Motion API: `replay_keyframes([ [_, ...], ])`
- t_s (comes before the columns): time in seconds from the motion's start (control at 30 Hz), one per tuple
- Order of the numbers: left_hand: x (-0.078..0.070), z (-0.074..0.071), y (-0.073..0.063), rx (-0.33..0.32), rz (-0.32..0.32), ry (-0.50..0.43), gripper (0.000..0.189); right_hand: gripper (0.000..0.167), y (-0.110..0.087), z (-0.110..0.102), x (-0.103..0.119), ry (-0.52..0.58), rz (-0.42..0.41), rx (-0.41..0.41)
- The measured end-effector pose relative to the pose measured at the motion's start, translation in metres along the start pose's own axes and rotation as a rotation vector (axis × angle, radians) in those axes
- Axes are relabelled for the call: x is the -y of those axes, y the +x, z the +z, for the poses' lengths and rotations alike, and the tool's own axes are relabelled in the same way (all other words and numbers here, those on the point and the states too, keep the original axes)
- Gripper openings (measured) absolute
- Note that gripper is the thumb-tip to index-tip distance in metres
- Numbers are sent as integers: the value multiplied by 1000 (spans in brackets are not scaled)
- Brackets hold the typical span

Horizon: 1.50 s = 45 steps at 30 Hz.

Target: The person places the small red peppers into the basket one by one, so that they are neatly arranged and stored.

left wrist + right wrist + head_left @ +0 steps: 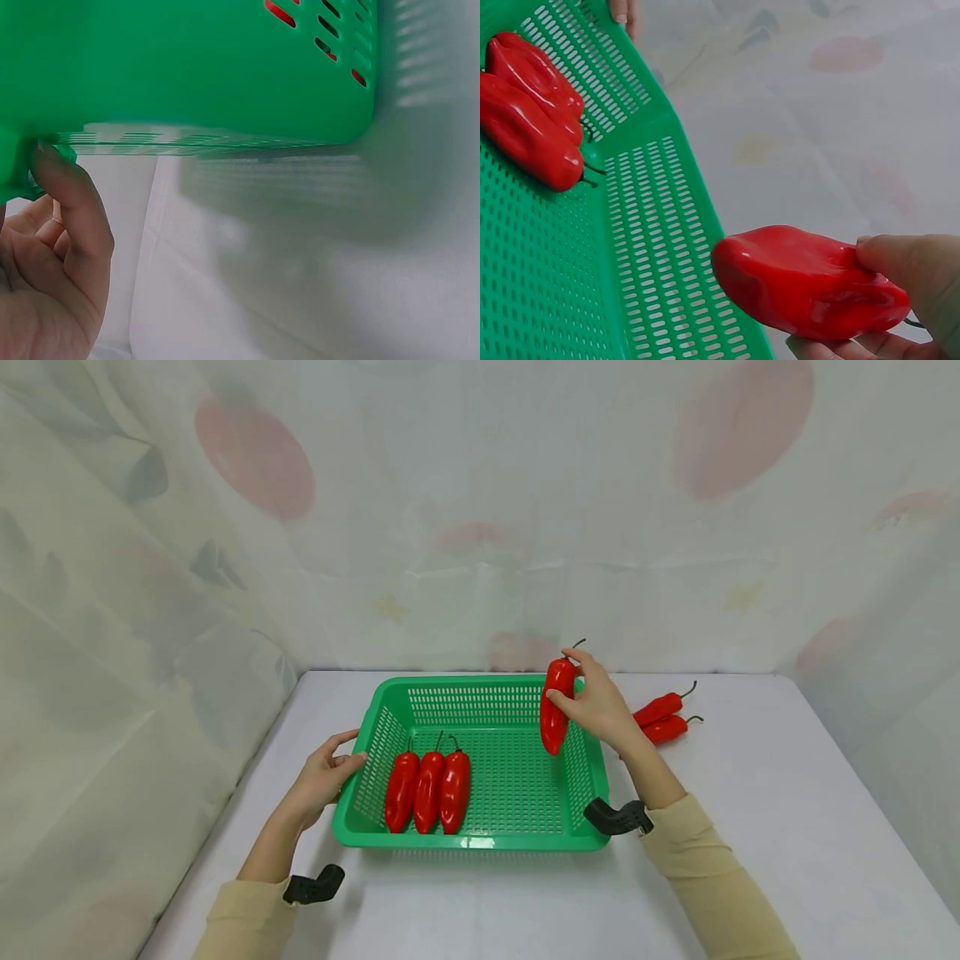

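Observation:
A green plastic basket [517, 777] with slotted walls stands on the table. Three red peppers [427, 792] lie side by side in its left part, stems toward the back. My right hand [600, 700] pinches another red pepper [556, 710] between thumb and fingers, above the basket's right side, tip hanging down. The right wrist view shows this held pepper [802, 281] close up. At the basket's left rim, my left hand [324, 778] grips the edge; in the left wrist view a curled finger [75, 195] touches the rim.
Two more red peppers [663, 708] lie on the white table [750, 827] right of the basket, partly hidden by my right forearm. A pale patterned curtain [480, 510] hangs behind the table and along its sides. Each wrist carries a black camera mount [618, 817].

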<state>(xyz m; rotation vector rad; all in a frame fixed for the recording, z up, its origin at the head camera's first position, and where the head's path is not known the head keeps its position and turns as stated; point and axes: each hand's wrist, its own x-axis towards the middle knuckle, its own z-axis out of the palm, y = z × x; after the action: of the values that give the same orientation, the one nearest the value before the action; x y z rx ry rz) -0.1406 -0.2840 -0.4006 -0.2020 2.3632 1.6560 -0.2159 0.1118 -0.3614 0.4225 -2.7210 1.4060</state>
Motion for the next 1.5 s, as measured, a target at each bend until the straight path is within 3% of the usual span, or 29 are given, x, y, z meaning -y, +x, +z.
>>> replay_keyframes([
  [0.33,-1,-1,-1,2,0,5,58,64,6,18,2,-22,-35,54],
  [0.7,-2,0,-1,0,0,-1,57,62,11,35,0,24,-61,114],
  [1.23,-2,1,-3,-2,-2,-5,58,60,18,53,-7,-71,24,202],
  [1.5,1,0,0,1,0,-1,57,60,18,62,-10,-57,47,264],
])
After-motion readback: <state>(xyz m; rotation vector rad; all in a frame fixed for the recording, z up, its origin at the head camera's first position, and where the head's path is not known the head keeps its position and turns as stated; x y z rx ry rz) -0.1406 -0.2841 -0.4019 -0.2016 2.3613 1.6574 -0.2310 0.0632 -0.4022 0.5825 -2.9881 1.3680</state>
